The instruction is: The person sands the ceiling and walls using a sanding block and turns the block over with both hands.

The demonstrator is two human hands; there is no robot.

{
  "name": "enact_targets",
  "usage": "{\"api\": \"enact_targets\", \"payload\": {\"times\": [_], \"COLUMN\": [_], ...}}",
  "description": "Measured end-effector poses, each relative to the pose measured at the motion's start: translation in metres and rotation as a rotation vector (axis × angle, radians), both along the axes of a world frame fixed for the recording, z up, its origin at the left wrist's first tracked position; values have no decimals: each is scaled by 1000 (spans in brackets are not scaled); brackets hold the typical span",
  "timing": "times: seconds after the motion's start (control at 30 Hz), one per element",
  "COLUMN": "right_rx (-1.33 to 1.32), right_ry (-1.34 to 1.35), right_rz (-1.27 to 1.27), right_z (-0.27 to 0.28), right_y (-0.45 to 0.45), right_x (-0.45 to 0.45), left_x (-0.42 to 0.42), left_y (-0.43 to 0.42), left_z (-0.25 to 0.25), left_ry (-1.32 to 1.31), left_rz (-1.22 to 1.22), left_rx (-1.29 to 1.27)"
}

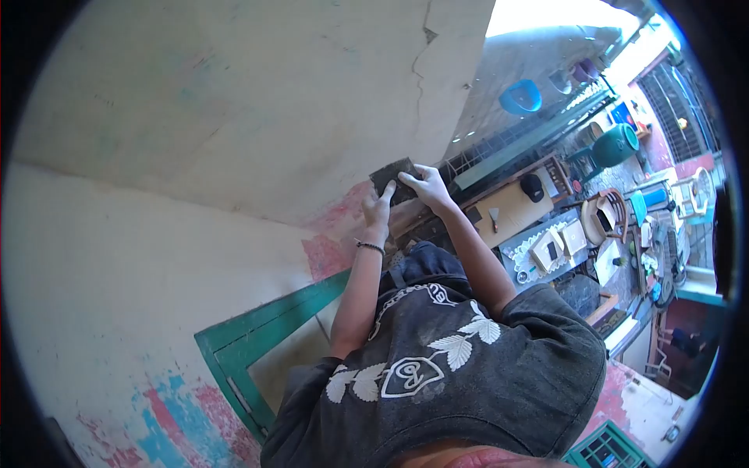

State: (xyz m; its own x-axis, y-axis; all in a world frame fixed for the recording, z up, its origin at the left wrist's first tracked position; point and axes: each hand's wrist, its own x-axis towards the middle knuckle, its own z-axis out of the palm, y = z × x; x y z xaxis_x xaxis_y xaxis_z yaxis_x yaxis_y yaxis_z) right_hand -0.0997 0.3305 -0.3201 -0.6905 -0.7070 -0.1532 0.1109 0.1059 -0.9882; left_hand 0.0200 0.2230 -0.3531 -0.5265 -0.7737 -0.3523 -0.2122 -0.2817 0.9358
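Note:
A dark, roughly rectangular piece of sandpaper (392, 171) is held up between both hands in front of my chest, near the wall corner. My left hand (376, 212) is closed on its lower left part, the thumb lying on the near face. My right hand (427, 189) grips the right edge, thumb also on top. The fingers behind the sheet are hidden. Beyond it is the pale wall (257, 101), with a crack and bare pinkish patches near the corner.
A green frame (273, 331) stands below left, by peeling paint. To the right, a bench (511, 214) bears a scraper (494, 218) and a dark cap (532, 187). Farther right are a lace-covered table (519, 253), a wooden chair (612, 214) and a green barrel (616, 146).

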Motion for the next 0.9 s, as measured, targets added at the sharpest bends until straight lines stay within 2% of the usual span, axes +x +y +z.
{"api": "enact_targets", "payload": {"times": [0.07,0.27,0.4,0.5,0.53,0.63,0.67,0.77,0.8,0.9], "right_rx": [53,98,38,-24,52,81,9,79,147,132], "right_ry": [124,-5,34,-106,-12,-62,-71,-78,-56,48], "right_rz": [50,111,121,96,101,82,50,26,45,-65], "right_z": [-2,-2,-4,-15,7,-7,-6,-14,-28,-52], "right_y": [-4,-4,-4,-5,-3,-2,1,6,8,16], "right_x": [8,18,15,14,17,18,22,27,24,27], "left_x": [10,32,39,36,36,39,42,49,49,55], "left_y": [-9,-27,-24,-24,-23,-22,-22,-22,-21,-20], "left_z": [-11,2,5,-1,2,1,1,-5,-10,-25], "left_ry": [37,219,230,224,208,206,213,154,186,129], "left_rz": [9,18,28,38,36,-55,-100,-153,-125,-85], "left_rx": [-9,15,35,14,26,70,86,69,60,15]}}
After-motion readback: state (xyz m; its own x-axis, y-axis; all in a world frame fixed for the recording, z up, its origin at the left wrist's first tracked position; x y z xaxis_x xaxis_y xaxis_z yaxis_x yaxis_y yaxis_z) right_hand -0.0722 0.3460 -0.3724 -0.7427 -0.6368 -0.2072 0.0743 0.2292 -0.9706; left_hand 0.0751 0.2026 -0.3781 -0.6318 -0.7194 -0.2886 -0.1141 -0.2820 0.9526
